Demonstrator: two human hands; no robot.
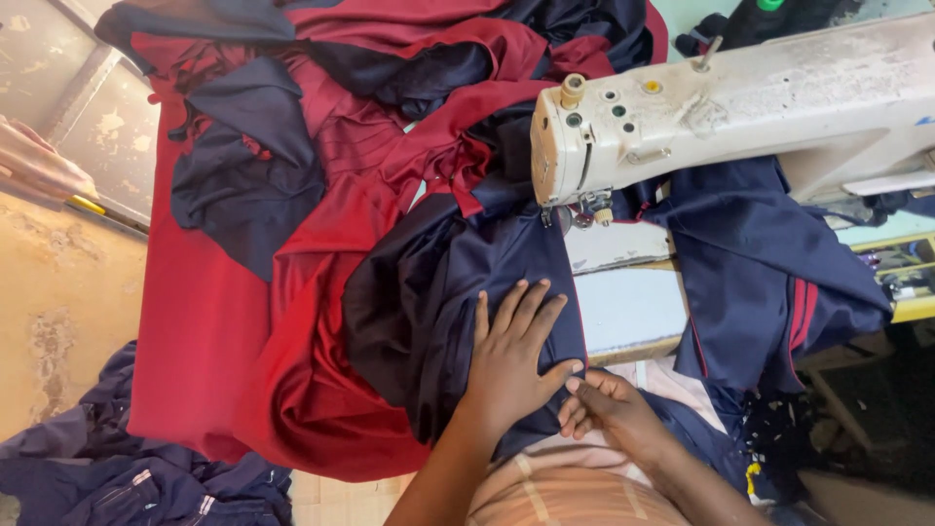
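My left hand [511, 356] lies flat, fingers spread, on navy blue fabric [438, 282] that runs up under the needle area [575, 216] of a worn cream sewing machine [730, 102]. Just right of it, my right hand [604, 404] pinches the fabric's edge near the table's front edge, thumb touching my left thumb. A thin red piping line follows the navy fabric's right edge. The needle itself is hard to make out.
A large heap of red and navy garments [292, 195] covers the table to the left and behind the machine. More navy cloth [760, 273] hangs on the right. A pile of navy garments [127, 477] lies on the floor at lower left. A pale table surface [628, 307] shows beside the fabric.
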